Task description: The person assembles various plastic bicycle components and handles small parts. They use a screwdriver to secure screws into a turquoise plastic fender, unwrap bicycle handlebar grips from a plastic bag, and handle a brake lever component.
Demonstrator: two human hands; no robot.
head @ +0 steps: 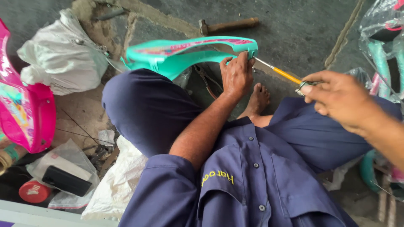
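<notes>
Fingers of our left hand (237, 75) wrap shut around the end of a teal plastic panel (189, 52) resting on our left knee at twelve o'clock. Our right hand (341, 98), at three o'clock, pinches closed on a yellow-handled screwdriver (286, 75), its tip touching the panel's end. A hammer (229, 25) lies on the floor beyond.

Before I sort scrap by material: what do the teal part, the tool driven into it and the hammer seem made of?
Teal part: glossy moulded plastic, probably. Screwdriver: bare metal shaft, translucent orange handle, likely plastic. Hammer: dull metal head, brown handle that looks wooden.
</notes>
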